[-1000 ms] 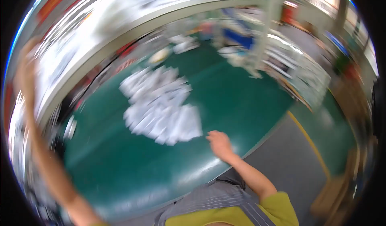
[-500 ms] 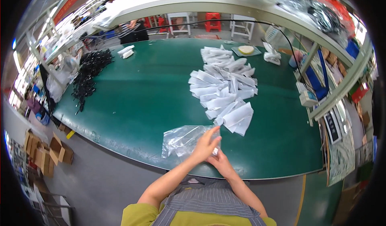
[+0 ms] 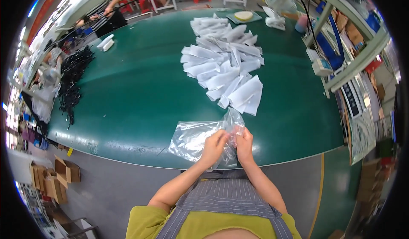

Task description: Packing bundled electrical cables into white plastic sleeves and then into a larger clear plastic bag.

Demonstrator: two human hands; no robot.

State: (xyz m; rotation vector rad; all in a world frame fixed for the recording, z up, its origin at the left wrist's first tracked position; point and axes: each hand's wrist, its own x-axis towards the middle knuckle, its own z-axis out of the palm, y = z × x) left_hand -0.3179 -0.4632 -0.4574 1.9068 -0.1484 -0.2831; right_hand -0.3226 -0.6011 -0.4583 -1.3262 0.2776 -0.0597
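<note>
My left hand (image 3: 214, 147) and my right hand (image 3: 244, 144) meet at the near edge of the green table (image 3: 136, 94). Both pinch the mouth of a clear plastic bag (image 3: 194, 139) that lies flat, stretching to the left of my hands. Its upper corner (image 3: 233, 119) stands crumpled above my fingers. Just beyond it, a spread pile of white folded paper pieces (image 3: 226, 64) covers the table's middle and far side.
A heap of black cords (image 3: 72, 79) lies at the table's left end, with a person beside it. A small white fan (image 3: 276, 2) and a round pale object on a tray (image 3: 243, 16) stand at the far edge. Cardboard boxes (image 3: 57, 177) sit on the floor at left.
A second ago my arms were spread wide and the view was blurred. Since then both hands came together at the near edge and took hold of the clear bag.
</note>
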